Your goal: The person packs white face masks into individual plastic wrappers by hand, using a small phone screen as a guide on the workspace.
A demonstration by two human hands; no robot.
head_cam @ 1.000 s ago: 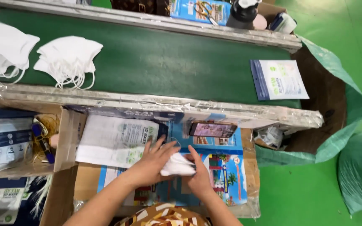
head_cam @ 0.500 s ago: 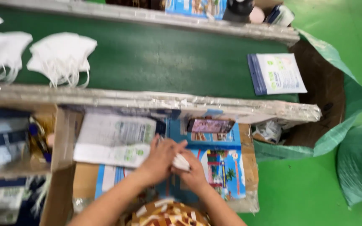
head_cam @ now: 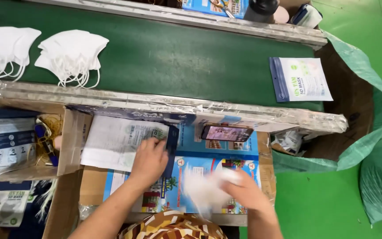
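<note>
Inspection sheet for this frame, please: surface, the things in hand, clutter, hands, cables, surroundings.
Surface: green belt between taped rails; a colourful printed sheet covers the bench below.
Things in hand: white mask, blurred, in the right hand; pouch stack under the left hand.
Clutter: two mask piles and a sealed pouch on the belt; phone propped by the rail; cardboard box to the left.
Hands: left lies flat on the stack; right has a grip on the mask.
Cables: nothing seen.
Surroundings: green floor, green bag at the belt's end.
</note>
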